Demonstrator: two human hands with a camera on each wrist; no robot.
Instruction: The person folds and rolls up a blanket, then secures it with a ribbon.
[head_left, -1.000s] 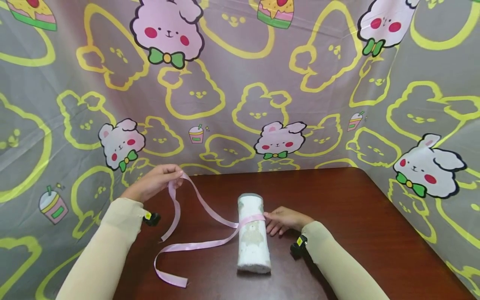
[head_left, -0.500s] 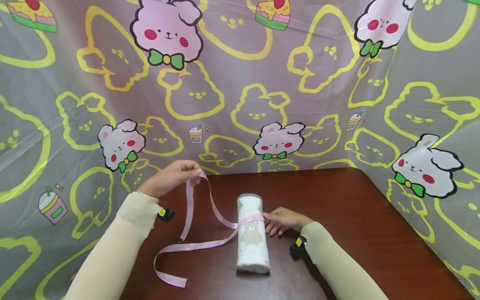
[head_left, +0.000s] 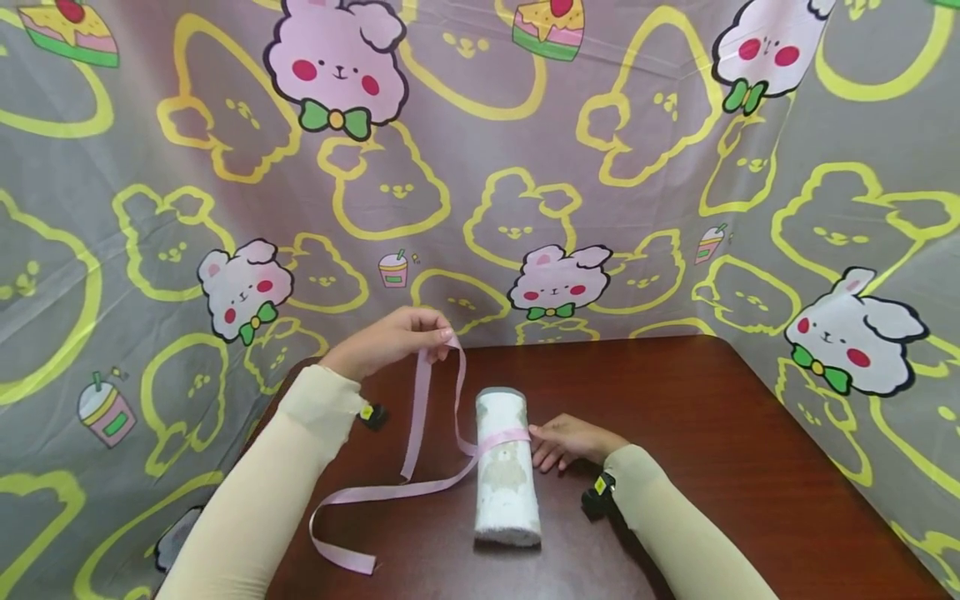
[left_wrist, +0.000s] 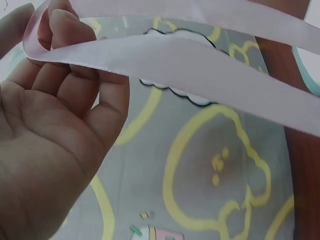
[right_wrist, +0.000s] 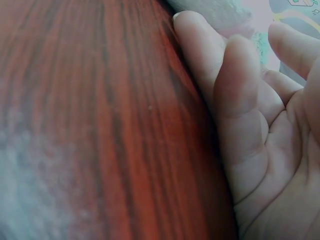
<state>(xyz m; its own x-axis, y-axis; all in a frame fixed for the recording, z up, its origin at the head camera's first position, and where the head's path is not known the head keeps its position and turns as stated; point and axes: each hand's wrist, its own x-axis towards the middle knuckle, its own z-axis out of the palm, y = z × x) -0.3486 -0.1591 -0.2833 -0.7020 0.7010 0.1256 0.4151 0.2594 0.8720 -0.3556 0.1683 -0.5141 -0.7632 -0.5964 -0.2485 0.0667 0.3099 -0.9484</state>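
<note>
A white rolled towel (head_left: pixel 506 496) with greyish-beige patches lies lengthwise on the table. Round its middle passes a pink satin ribbon (head_left: pixel 393 492), with two tails running off to the left. My left hand (head_left: pixel 401 337) is raised behind and left of the roll, pinching one tail between thumb and fingers, its loose end hanging down. The left wrist view shows the ribbon (left_wrist: pixel 170 62) folded over those fingers. The other tail lies curled on the table. My right hand (head_left: pixel 572 440) rests on the table with relaxed fingers, fingertips right at the towel's right side beside the ribbon band.
The dark red-brown wooden table (head_left: pixel 660 400) is bordered at the back and sides by a grey cloth (head_left: pixel 450 150) printed with rabbits and yellow outlines. A small black camera sits on each wrist, over beige sleeves.
My left hand has moved right and a little up with the ribbon tail, towards the towel, and the tail's loose end has swung right with it. The right hand and towel stay put.
</note>
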